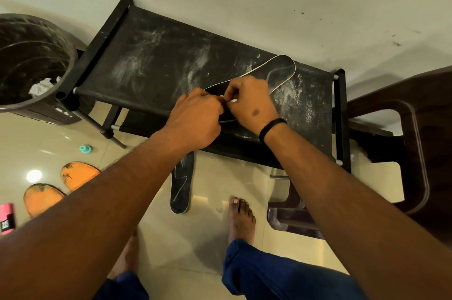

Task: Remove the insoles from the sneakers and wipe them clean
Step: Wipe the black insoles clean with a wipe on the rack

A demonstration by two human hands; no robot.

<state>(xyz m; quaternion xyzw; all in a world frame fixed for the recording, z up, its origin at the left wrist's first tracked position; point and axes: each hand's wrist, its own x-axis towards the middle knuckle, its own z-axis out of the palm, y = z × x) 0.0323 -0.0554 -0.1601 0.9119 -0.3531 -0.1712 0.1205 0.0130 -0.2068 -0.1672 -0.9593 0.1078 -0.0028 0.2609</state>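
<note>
Pinching something small and white with left hand [195, 118] and right hand [249, 101] together over black insole [281, 67] on dusty rack [146, 60]. I'm judging removal done; second insole [182, 184] is lying on floor, wiping apparently unfinished.

Both hands cover the near half of the insole [276, 68] on the rack, the tiny white bit [232, 101] pinched between the fingertips is too small to identify, and the bin [36, 60] gets cropped at the left edge.
</note>
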